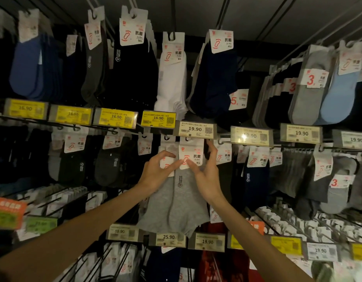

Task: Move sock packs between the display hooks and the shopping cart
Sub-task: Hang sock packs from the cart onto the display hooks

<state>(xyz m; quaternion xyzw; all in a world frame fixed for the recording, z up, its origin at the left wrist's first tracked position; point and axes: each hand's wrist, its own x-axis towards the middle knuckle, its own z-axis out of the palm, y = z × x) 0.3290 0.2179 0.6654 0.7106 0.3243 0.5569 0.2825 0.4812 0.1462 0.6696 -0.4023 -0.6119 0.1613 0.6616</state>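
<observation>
Grey sock pack [176,202] hangs in the middle row of the sock display, its white header card [191,152] directly under a white 19.90 price tag [196,130]; the socks hang down to the 25.90 price tag [169,238] on the row below. Both hands are on the card, bare forearms reaching up from the bottom edge. Left hand [157,173] has its fingers curled, thumb and index finger pinching the card at its left edge, where a second white card [165,161] sits just behind. Right hand [208,177] is open, thumb tip touching the card face and fingers [211,151] straight up along the card's right edge; can't tell if they sit behind the card. On the upper row, a white sock pack [172,78] hangs between black sock packs [131,74] to the left and a navy sock pack [214,78] to the right. Yellow 16.90 price tags [158,119] run along the rail left of the white tag. Grey and light-blue sock packs marked 3 [316,86] hang at upper right. Lighting is dim and the left edge is blurred.
</observation>
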